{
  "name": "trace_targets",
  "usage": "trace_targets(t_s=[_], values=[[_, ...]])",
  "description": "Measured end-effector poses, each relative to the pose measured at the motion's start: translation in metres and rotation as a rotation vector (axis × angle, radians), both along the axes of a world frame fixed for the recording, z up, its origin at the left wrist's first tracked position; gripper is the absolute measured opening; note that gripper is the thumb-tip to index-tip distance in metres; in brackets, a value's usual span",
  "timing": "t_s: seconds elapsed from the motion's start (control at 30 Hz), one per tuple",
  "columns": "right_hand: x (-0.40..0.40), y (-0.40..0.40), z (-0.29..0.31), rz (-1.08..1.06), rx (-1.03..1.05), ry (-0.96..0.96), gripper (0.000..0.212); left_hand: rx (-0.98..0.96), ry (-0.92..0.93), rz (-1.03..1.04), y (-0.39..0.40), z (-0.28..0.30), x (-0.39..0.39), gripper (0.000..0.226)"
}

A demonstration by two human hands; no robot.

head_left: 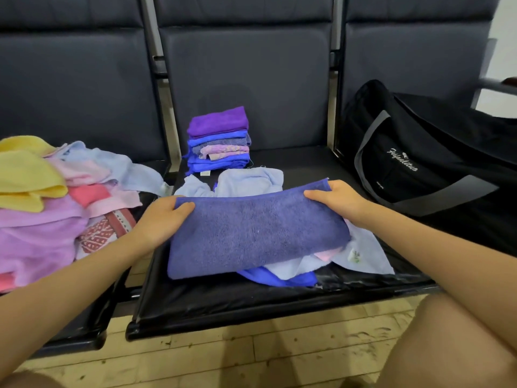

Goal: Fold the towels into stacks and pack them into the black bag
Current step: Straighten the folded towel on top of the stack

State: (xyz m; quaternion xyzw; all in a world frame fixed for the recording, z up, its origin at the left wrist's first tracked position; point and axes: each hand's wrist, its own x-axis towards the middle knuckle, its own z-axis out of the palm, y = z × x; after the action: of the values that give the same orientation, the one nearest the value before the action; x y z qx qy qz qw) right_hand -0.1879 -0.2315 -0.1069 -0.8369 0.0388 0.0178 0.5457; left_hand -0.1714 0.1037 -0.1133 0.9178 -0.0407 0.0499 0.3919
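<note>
Fingers of our left hand (pixel 165 217) curl over the near-left corner of the dark blue towel (pixel 254 233), thumb on top pinching the edge; our right hand (pixel 335 201) pinches the far-right corner the same way. Between them the towel hangs part-folded above the middle seat (pixel 223 303), its lower edge draped on loose light blue towels (pixel 251 180) and a bright blue one (pixel 279 278).

To fold it well, we judge, we should bring the held edge down square onto the opposite edge, match the corners, then smooth the terry flat before letting go, so it comes out no wider than the folded stack (pixel 219 141) standing against the seat back just behind. Clearing the loose cloths from under it first would give a flatter surface.

Left of us, on the next seat, lies the unfolded pile (pixel 47 197) of yellow, pink and lilac towels, so plenty is left. The black bag (pixel 419 158) sits on the right-hand seat, well apart from the stack; we cannot tell whether it holds anything.
</note>
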Motion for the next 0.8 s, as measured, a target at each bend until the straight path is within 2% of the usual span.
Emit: trace_targets(t_s=[0.07,0.2,0.33,0.43,0.5,0.57,0.7,0.8], values=[[0.015,0.003,-0.008,-0.024,-0.050,-0.018,0.014,0.096,-0.031,0.010,0.003,-0.004,0.010,0.021],[0.039,0.007,-0.028,-0.035,-0.384,-0.023,0.028,0.289,-0.118,-0.030,0.009,-0.015,0.027,0.030],[0.047,0.012,-0.036,0.029,-0.648,0.070,0.008,0.419,-0.120,-0.041,0.009,-0.027,0.037,0.017],[0.047,0.016,-0.034,0.009,-0.723,0.103,0.026,0.427,-0.120,-0.056,0.004,-0.032,0.038,0.009],[0.047,0.014,-0.033,-0.053,-0.703,0.143,0.042,0.383,-0.110,-0.048,0.005,-0.034,0.039,0.010],[0.045,0.011,-0.028,-0.086,-0.620,0.200,0.047,0.333,-0.087,-0.035,0.007,-0.035,0.038,0.022],[0.034,0.000,-0.017,-0.125,-0.223,0.366,0.037,0.291,-0.031,-0.001,0.007,-0.034,0.036,0.038],[0.023,-0.009,-0.012,-0.126,-0.019,0.477,0.048,0.307,-0.033,0.046,0.011,-0.032,0.033,0.046]])
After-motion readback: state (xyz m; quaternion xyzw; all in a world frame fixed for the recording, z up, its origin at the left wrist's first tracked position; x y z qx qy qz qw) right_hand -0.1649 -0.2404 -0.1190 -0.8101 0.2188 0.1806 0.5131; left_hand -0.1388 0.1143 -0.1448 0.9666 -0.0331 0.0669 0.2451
